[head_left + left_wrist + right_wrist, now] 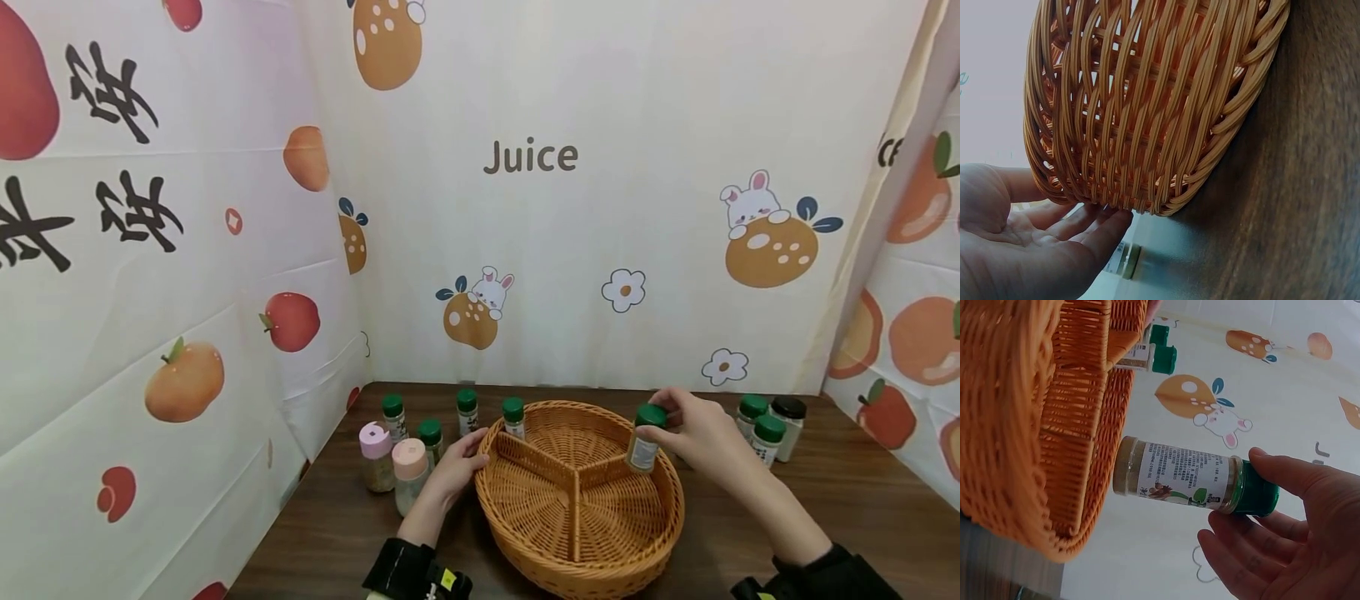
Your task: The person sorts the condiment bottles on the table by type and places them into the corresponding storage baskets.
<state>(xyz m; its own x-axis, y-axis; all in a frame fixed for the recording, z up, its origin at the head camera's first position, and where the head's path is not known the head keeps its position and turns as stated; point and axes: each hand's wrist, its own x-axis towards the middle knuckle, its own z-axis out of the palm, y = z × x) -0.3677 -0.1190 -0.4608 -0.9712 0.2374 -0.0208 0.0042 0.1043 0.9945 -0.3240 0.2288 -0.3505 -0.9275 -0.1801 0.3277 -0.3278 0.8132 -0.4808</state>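
Observation:
A round wicker basket (517, 537) with three compartments sits on the dark wooden table. My right hand (693, 433) grips a green-capped spice jar (645, 437) by its cap, holding it upright over the basket's right compartment. The right wrist view shows the same jar (1179, 475) with pale powder inside, pinched at the cap beside the basket wall (1079, 419). My left hand (453, 471) rests with straight fingers against the basket's left outer wall (1141, 112), fingertips (1100, 215) touching the weave.
Left of the basket stand two pink-capped jars (393, 458) and several green-capped jars (467, 410) along its far side. Two green-capped jars (759, 425) and a black-capped one (787, 421) stand at the right. Printed cloth walls enclose the table on three sides.

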